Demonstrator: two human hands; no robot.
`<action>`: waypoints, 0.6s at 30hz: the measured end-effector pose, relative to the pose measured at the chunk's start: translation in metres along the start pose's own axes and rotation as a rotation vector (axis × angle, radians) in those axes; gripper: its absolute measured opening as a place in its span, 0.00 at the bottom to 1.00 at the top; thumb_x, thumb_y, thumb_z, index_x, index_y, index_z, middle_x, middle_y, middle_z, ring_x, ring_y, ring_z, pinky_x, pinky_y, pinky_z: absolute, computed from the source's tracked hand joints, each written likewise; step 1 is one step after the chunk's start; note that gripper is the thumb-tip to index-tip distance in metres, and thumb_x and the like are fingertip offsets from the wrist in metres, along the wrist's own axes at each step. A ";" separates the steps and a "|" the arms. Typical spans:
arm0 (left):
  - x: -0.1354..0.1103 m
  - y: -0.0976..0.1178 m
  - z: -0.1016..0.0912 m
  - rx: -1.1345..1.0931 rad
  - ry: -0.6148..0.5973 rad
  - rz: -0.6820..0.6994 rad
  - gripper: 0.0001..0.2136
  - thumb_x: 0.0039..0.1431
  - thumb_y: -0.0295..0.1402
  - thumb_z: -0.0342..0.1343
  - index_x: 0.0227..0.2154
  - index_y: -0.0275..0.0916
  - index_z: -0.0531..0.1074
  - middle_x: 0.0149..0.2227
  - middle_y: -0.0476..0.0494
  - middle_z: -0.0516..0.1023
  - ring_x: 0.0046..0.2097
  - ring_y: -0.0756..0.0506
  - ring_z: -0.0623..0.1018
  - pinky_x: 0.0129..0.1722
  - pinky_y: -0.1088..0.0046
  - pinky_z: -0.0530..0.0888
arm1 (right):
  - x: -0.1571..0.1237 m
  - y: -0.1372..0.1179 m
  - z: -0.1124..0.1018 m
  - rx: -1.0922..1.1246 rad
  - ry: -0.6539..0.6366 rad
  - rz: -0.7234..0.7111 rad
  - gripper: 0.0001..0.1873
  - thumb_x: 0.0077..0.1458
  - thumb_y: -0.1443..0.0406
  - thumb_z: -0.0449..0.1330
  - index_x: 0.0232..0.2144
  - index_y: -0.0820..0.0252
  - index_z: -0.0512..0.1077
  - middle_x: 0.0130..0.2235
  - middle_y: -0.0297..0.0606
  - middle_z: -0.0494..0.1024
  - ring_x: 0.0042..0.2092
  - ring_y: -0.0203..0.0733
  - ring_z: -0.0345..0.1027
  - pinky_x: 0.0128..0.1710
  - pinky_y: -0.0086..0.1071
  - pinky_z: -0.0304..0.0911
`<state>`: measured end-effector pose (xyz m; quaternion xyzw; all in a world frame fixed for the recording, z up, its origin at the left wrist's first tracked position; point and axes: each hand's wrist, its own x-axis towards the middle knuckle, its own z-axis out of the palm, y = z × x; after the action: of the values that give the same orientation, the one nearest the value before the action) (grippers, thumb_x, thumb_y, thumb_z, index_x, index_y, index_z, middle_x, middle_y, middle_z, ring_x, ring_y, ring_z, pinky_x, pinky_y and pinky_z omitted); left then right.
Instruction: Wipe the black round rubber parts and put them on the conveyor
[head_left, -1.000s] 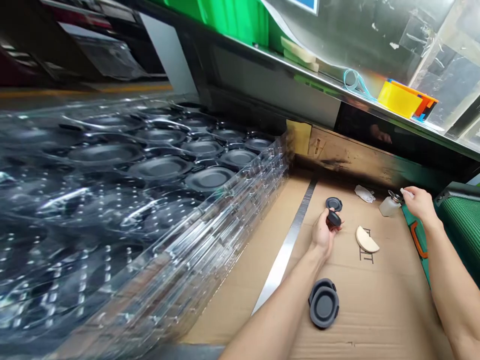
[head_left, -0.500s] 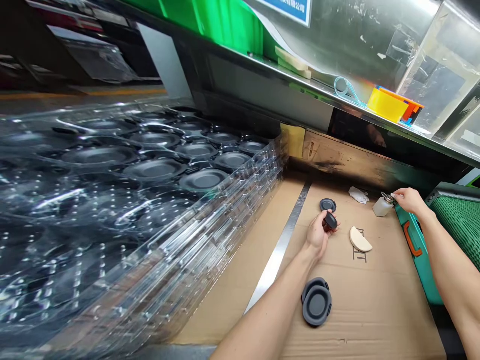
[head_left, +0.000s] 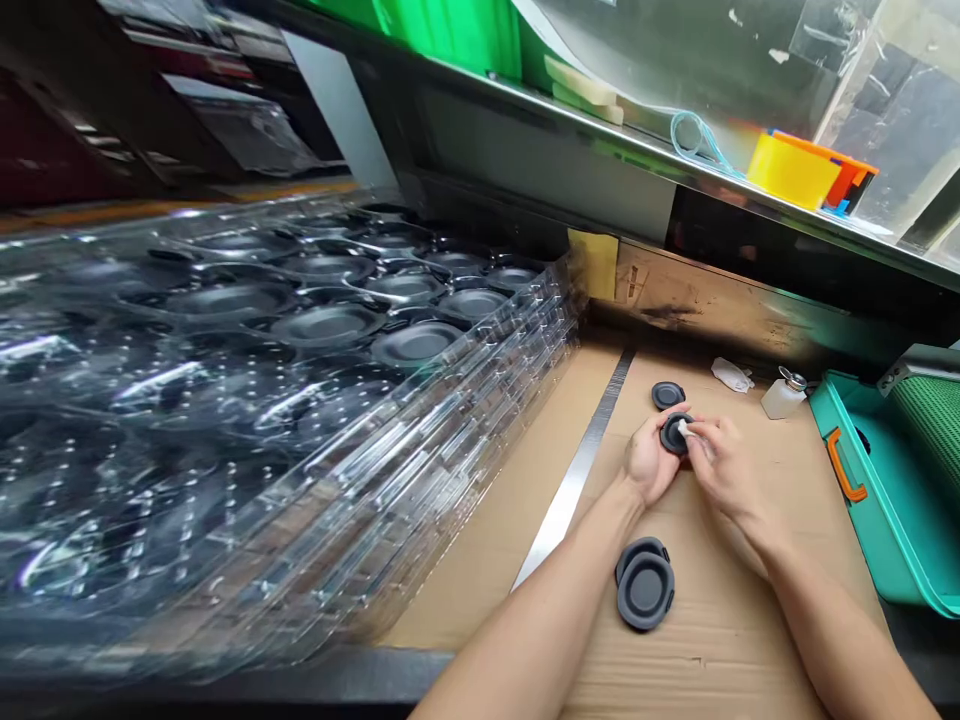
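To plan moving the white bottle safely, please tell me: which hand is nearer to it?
Right. The right hand is on the near side of the white bottle and to its left, not touching; the left hand is farther left, holding a round black part.

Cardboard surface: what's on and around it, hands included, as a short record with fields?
Left hand: holds a dark round piece
Right hand: pinches a white wad against that piece
Loose on the cardboard: another dark piece farther off, an overlapping pair nearer the camera, a white bottle, a crumpled white scrap
Left side: stacked clear trays
Right side: teal bin with orange handle
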<state>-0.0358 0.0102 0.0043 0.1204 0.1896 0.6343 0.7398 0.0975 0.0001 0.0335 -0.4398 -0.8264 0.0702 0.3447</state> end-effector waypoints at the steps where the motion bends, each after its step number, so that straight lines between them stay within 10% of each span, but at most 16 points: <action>1: 0.000 0.000 -0.001 0.005 -0.005 0.007 0.13 0.61 0.31 0.50 0.43 0.33 0.77 0.42 0.34 0.82 0.47 0.40 0.81 0.50 0.62 0.76 | -0.003 -0.005 0.014 -0.010 0.029 0.007 0.13 0.65 0.64 0.53 0.45 0.57 0.77 0.42 0.44 0.76 0.44 0.43 0.71 0.45 0.37 0.69; 18: 0.002 -0.015 -0.010 0.087 0.020 -0.051 0.11 0.66 0.33 0.52 0.39 0.35 0.78 0.45 0.36 0.82 0.52 0.40 0.79 0.55 0.61 0.75 | -0.008 0.012 0.021 -0.175 -0.066 -0.002 0.16 0.67 0.67 0.50 0.48 0.55 0.77 0.46 0.43 0.77 0.48 0.46 0.67 0.50 0.37 0.65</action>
<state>-0.0261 0.0088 -0.0110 0.1412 0.2276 0.6073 0.7479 0.0956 0.0046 0.0087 -0.4648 -0.8407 0.0118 0.2775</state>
